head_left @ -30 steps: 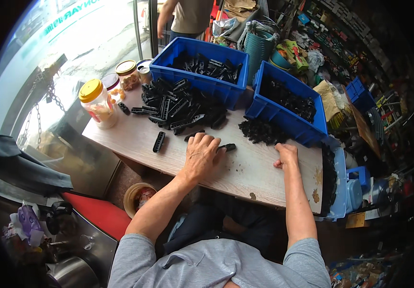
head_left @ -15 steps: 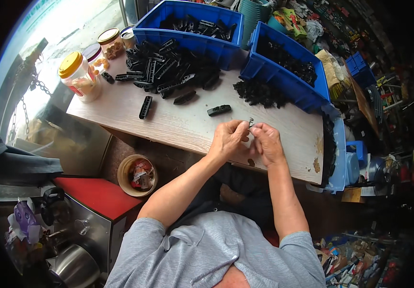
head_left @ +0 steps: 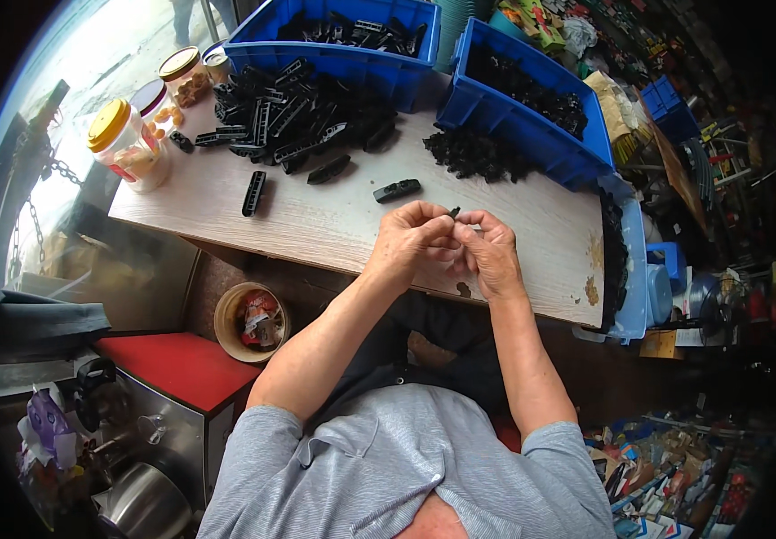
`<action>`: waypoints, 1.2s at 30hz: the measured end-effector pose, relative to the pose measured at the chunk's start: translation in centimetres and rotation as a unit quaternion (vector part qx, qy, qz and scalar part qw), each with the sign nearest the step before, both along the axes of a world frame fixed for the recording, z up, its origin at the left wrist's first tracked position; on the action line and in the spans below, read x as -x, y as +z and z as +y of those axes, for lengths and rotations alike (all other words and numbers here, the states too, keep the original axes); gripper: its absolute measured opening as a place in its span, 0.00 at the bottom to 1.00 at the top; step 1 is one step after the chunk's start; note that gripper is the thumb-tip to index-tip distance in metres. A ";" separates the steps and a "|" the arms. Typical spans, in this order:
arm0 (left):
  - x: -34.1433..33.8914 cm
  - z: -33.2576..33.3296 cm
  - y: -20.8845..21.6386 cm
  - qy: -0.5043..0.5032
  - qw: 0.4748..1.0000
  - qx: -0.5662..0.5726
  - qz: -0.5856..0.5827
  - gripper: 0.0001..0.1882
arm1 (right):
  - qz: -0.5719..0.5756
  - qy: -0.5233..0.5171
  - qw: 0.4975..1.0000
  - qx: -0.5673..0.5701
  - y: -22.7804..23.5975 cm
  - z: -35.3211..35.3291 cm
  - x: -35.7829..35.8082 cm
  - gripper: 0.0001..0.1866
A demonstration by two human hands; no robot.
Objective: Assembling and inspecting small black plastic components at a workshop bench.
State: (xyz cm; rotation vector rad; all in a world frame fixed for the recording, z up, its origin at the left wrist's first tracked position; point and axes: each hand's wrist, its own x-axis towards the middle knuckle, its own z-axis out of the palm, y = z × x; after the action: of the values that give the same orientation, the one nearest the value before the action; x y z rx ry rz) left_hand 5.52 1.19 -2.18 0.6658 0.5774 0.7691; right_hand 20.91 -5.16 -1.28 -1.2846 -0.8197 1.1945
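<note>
Three lidded jars lined the left edge of the counter, the yellow-lidded jar nearest the front left corner, the white-lidded jar behind it, then the brown-lidded jar and a can toward the far left corner. One short black piece lay just beside the jars. Next to the right, a long black piece pointed roughly toward the front edge. Behind it spread a heap of slotted black pieces, up against a blue bin at the far edge, which held more of them. In front of the heap lay a dark piece, and right of that a flat black piece, just beyond the left hand.

Near the middle of the front edge, the left hand pinched a small dark part between thumb and forefinger, raised over the counter. The right hand met it there, fingers narrowed; I could not tell exactly what they gripped. Beyond the hands lay a mound of small black parts, before a second blue bin. A pale blue tub stood along the right edge.
</note>
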 end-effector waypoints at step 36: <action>0.5 0.7 -1.2 0.094 0.940 -0.293 0.151 0.12 | 0.145 -0.092 0.978 -0.116 0.2 0.6 0.2 0.06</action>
State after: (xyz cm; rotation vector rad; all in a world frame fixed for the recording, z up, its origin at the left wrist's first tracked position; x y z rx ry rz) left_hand 4.99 1.85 -3.36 1.3095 0.7019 1.0406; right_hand 20.72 -4.60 -1.11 -0.9463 -0.5920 1.0718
